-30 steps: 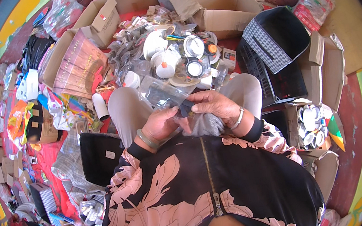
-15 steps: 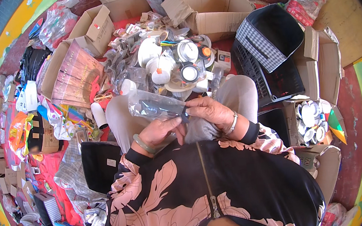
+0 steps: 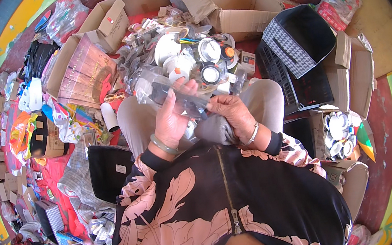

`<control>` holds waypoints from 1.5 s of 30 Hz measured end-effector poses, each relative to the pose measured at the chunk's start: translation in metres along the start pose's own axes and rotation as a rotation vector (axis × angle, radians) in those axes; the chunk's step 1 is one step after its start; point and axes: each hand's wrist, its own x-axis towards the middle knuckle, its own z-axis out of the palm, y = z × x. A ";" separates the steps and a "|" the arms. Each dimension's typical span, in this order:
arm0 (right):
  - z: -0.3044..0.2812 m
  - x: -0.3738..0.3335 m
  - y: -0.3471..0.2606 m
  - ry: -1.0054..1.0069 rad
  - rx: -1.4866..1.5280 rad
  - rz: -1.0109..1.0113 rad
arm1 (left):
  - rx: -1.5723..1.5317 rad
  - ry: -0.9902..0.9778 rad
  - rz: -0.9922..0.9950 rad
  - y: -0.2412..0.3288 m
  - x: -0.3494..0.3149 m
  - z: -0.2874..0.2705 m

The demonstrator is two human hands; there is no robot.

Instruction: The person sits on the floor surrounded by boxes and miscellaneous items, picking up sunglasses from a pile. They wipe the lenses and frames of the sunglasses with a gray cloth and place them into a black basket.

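Observation:
A clear plastic bag (image 3: 159, 88) with something dark inside stretches between my hands, above my lap. My left hand (image 3: 171, 123) is turned palm up, with the bag passing between its thumb and its stretched fingers. The thumb and forefinger of my right hand (image 3: 236, 117) pinch the bag's near end. A grey cloth piece (image 3: 215, 129) sits just below the right fingers; whether they grip it too, I cannot tell. Beyond my knees rises a heap of small goods, with white round rolls (image 3: 166, 49) and a black-rimmed round lid (image 3: 210, 75).
Open cardboard boxes (image 3: 246, 14) stand behind the heap. At the right are a black crate (image 3: 276, 77), a checked fabric bin (image 3: 289, 43) and a box of white round pieces (image 3: 338, 126). A black bin (image 3: 108, 171) and a white tube (image 3: 109, 116) lie to my left.
My left hand has moved up and forward along the bag, turning its palm upward. The right hand still pinches the near end, a little farther right. The view has shifted slightly.

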 end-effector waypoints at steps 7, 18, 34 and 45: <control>0.008 -0.003 0.001 -0.137 -0.103 0.016 | -0.101 -0.009 -0.077 -0.007 0.001 0.011; 0.010 -0.005 -0.001 0.189 -0.600 -0.335 | -0.043 0.020 -0.221 -0.019 -0.007 0.000; -0.005 -0.009 -0.093 -0.099 -0.174 -0.259 | -0.210 0.134 -0.214 0.009 -0.003 -0.025; 0.043 0.007 -0.018 -0.140 -1.449 -0.999 | 0.506 -0.138 0.122 0.007 -0.033 0.016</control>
